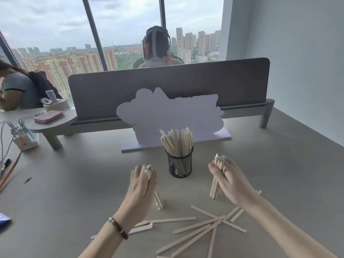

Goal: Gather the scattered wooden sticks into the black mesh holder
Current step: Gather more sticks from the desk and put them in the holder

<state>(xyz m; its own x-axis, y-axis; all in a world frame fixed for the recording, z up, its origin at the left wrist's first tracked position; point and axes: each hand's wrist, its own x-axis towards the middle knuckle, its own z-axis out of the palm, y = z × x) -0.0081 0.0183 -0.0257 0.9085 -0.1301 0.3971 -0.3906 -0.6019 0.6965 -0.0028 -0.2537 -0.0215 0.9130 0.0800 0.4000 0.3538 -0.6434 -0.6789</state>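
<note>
Left hand [142,185] and right hand [228,180], each fisted around an upright bundle of sticks [216,183] stood end-down on the desk [74,192], flanking the stick-filled mesh holder [179,165], with loose sticks [201,229] scattered nearer, white cutout [167,116] behind.

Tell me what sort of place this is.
Probably a high-rise shared office: a desk with a grey divider panel, floor-to-ceiling windows over city towers, and another person seated beyond.
</note>
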